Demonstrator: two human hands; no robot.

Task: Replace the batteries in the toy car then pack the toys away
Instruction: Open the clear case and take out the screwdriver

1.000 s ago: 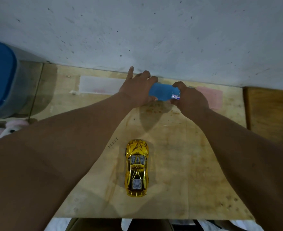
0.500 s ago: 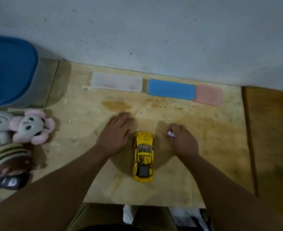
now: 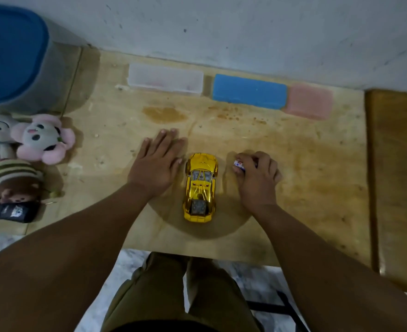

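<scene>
The toy car (image 3: 200,188) sits upright between my hands near the table's (image 3: 317,164) front edge, nose toward the wall, my left hand (image 3: 155,164) flat and spread nearest, my right hand (image 3: 257,176) pinching batteries (image 3: 239,164).

I see toy car (image 3: 199,187) mid worktop (image 3: 305,188), nose toward wall (image 3: 245,27). Left hand (image 3: 156,164) flat on worktop just left of car. Right hand (image 3: 257,176) just right of car, fingers (image 3: 238,170) curled round battery (image 3: 239,164). Three boxes in row along wall: clear box (image 3: 165,78) leftmost, foam block (image 3: 249,91) middle, small box (image 3: 308,101) rightmost, touching block. Plush toys (image 3: 18,149) at far left; remote (image 3: 9,212) before them, bin (image 3: 15,58) behind.
</scene>
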